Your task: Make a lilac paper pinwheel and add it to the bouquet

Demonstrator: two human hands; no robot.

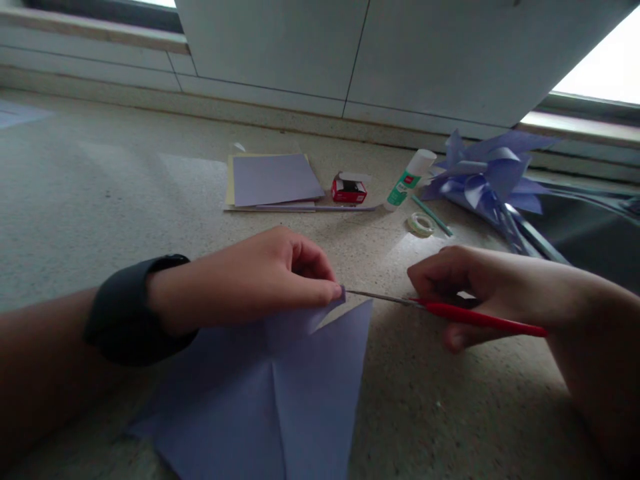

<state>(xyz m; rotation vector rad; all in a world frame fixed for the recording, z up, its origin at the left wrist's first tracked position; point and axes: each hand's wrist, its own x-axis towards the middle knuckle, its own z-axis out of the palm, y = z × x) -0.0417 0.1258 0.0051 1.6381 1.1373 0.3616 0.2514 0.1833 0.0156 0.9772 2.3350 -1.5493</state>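
A sheet of purple paper (315, 393) with crease lines and a slit at its upper right corner lies at the front of the counter. My left hand (280, 273), with a dark band on the wrist, pinches the paper beside that slit. My right hand (465, 287) grips a pair of red-handled scissors (480, 318). Their thin metal blades point left, with the tip against the small corner of paper at my left fingertips. The blades look closed or nearly so. Part of the handles is hidden by my right fingers.
Behind my hands lie a stack of purple and cream paper (275, 180), a small red box (349, 190), a glue stick (407, 183), a tape roll (421, 225) and a thin green stick (433, 216). Purple paper pinwheel shapes (490, 177) rest by a dark sink (595, 227) on the right.
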